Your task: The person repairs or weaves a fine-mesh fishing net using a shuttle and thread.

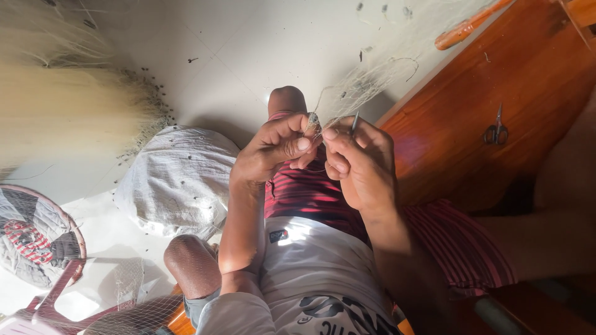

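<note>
My left hand [273, 149] and my right hand [360, 164] meet in front of my chest, fingertips almost touching. Both pinch a fine, pale fishing net [366, 77] whose mesh stretches up and away to the right. The left thumb and fingers press on a small knot of the net. The right hand also holds a thin dark netting needle [354, 123] that sticks up between its fingers. My knee [287, 99] rises just behind the hands.
A white sack [177, 180] lies on the pale floor at the left, with a large bundle of pale net [68, 111] beyond it. A wooden bench [496, 87] at the right bears small scissors [496, 131]. A round basket [37, 236] sits at the lower left.
</note>
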